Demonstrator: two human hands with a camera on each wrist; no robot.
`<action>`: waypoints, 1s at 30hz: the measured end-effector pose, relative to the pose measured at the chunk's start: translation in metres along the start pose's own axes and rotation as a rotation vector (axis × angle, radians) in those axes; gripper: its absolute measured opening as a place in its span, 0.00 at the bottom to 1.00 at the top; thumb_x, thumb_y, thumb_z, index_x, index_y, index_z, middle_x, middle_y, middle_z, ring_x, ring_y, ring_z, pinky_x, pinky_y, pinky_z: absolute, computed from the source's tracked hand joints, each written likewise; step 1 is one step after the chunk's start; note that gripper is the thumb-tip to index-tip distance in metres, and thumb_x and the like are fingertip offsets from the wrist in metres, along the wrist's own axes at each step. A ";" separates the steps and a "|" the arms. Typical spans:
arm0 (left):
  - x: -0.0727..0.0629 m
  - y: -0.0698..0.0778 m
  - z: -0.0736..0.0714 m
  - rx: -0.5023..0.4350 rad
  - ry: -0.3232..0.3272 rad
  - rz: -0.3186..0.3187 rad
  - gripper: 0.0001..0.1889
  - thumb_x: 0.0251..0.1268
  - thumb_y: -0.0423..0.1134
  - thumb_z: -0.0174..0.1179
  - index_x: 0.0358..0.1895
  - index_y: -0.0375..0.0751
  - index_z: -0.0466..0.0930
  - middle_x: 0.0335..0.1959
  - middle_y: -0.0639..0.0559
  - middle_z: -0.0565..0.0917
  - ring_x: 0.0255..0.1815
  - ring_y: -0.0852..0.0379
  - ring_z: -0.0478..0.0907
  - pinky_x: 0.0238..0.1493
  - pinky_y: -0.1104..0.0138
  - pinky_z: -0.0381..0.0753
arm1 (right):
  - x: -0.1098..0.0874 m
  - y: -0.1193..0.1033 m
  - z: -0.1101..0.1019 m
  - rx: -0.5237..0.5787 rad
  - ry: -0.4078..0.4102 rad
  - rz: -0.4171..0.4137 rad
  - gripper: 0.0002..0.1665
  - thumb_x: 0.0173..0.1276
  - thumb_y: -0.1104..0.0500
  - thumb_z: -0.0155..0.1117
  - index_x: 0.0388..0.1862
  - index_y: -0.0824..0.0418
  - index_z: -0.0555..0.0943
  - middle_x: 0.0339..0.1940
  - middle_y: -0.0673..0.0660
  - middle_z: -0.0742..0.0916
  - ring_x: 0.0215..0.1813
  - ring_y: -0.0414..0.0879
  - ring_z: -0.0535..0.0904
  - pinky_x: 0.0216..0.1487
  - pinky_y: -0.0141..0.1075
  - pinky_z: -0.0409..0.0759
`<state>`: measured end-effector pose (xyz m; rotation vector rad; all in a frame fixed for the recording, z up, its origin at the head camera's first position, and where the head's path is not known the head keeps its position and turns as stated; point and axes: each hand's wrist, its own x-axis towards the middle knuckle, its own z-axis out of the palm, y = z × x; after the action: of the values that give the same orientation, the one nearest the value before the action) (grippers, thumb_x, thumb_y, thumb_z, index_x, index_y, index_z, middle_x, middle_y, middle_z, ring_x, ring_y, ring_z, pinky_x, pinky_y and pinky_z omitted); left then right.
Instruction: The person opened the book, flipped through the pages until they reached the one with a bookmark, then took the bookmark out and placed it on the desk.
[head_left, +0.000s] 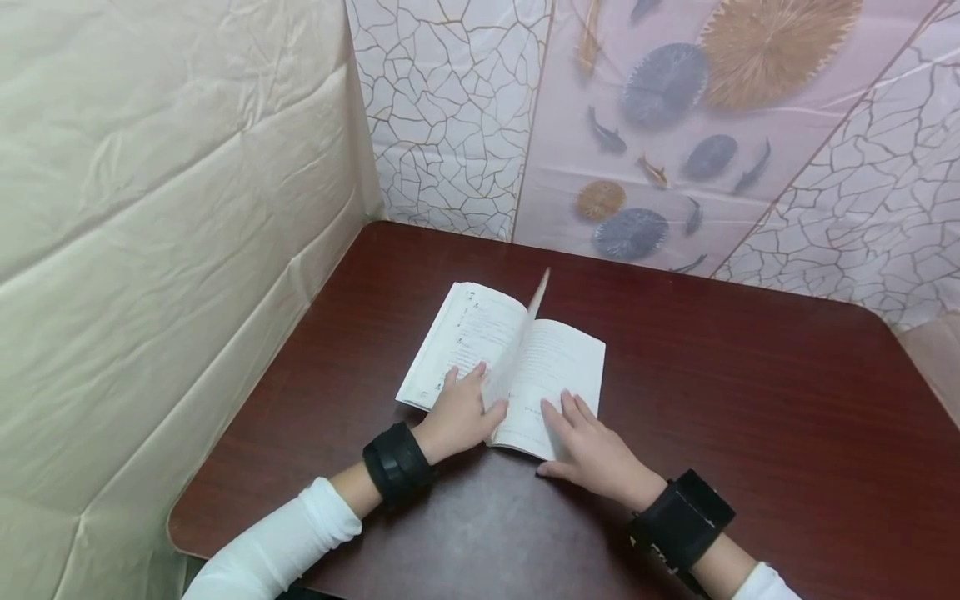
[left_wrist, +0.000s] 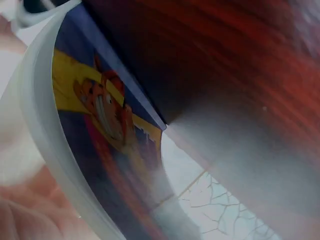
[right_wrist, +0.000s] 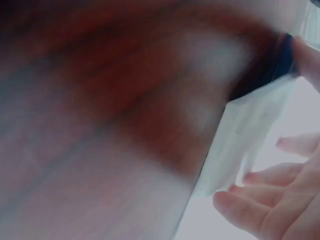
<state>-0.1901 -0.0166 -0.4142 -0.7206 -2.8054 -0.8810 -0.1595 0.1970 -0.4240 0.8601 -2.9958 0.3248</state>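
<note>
An open book (head_left: 558, 367) lies on the table, with one page (head_left: 534, 304) standing up near the spine. My left hand (head_left: 459, 417) rests over the lower left page, fingers spread and its thumb by the spine. On the lower right page lie the fingers of my right hand (head_left: 596, 450), spread out, while that thumb sits at the bottom edge. The left wrist view shows the colourful cover (left_wrist: 110, 115), bearing a grinning cartoon figure. In the right wrist view, the right fingers (right_wrist: 275, 175) stretch along the white page edges (right_wrist: 245, 130).
The dark red-brown table (head_left: 750, 400) extends to both sides of the book. A cream cloth (head_left: 187, 208) hangs along the left side, and a patterned cloth (head_left: 450, 108) hangs behind the table. Black bands (head_left: 682, 521) circle both wrists.
</note>
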 end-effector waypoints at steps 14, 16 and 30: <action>0.000 -0.018 -0.013 0.359 0.183 0.061 0.21 0.46 0.27 0.58 0.49 0.44 0.78 0.63 0.38 0.64 0.63 0.41 0.60 0.52 0.49 0.67 | 0.001 0.002 -0.009 -0.034 -0.099 0.009 0.46 0.42 0.42 0.69 0.58 0.64 0.69 0.57 0.74 0.71 0.59 0.64 0.68 0.47 0.51 0.74; 0.000 -0.018 -0.011 0.387 0.093 0.113 0.21 0.47 0.26 0.57 0.48 0.45 0.78 0.62 0.42 0.67 0.64 0.43 0.61 0.56 0.51 0.65 | 0.001 0.001 -0.009 -0.037 -0.098 0.006 0.46 0.42 0.42 0.70 0.58 0.65 0.70 0.57 0.74 0.71 0.58 0.63 0.69 0.46 0.50 0.74; -0.008 -0.003 0.011 0.410 -0.192 0.306 0.15 0.60 0.39 0.50 0.50 0.51 0.77 0.54 0.55 0.76 0.65 0.53 0.62 0.61 0.49 0.58 | 0.002 0.000 -0.012 -0.108 -0.113 0.006 0.41 0.42 0.44 0.70 0.52 0.67 0.74 0.51 0.71 0.77 0.42 0.58 0.80 0.32 0.44 0.78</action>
<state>-0.1840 -0.0160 -0.4264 -1.1655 -2.7835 -0.1848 -0.1618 0.1987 -0.4119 0.8884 -3.0854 0.1167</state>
